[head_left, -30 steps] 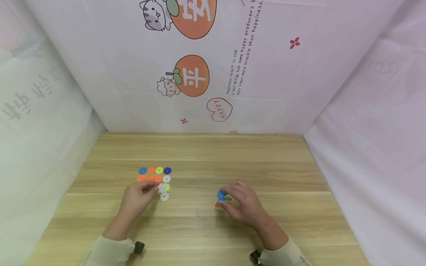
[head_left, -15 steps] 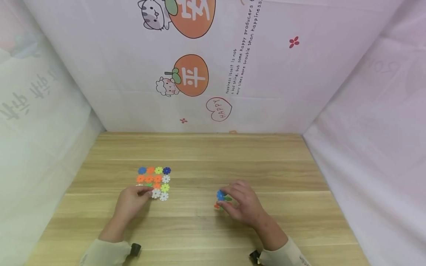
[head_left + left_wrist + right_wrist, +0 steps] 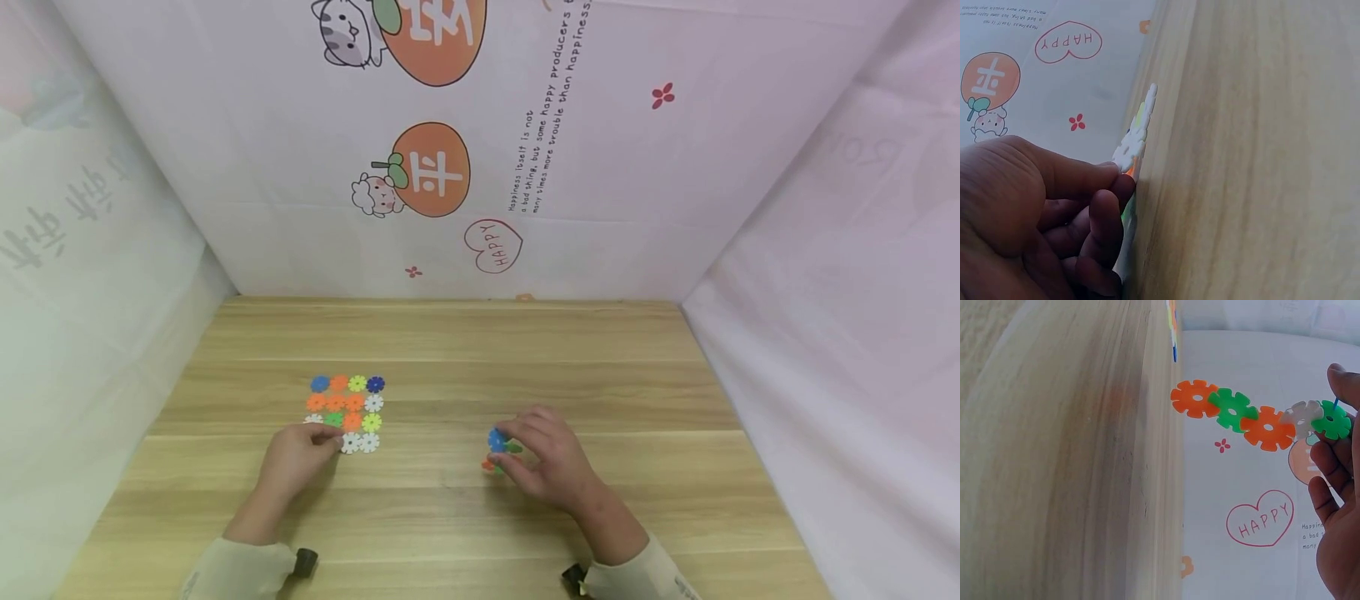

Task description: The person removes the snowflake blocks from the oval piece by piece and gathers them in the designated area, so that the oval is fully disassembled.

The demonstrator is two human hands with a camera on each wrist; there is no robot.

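In the head view my left hand (image 3: 296, 458) pinches a white snowflake disc (image 3: 351, 442) between thumb and index finger, low at the front of a grid of discs. The left wrist view shows the same white disc (image 3: 1130, 150) tilted at the fingertips. My right hand (image 3: 547, 458) holds a blue snowflake disc (image 3: 497, 440) by its edge. Linked to it hangs a chain: in the right wrist view an orange disc (image 3: 1268, 428), a green disc (image 3: 1232, 411) and a white disc (image 3: 1302, 419) show, with another orange and green one. The blue disc is nearly edge-on there.
The grid has several flat discs in rows, among them a dark blue disc (image 3: 376, 384), a yellow disc (image 3: 372, 423) and an orange disc (image 3: 354, 402). My left hand covers its front left corner. White printed cloth (image 3: 585, 167) walls the wooden table (image 3: 450, 333) at back and sides.
My left hand has moved left and toward me, lowering the white disc from over the grid's third row to beside the white disc in the front row. The right hand stays in place.
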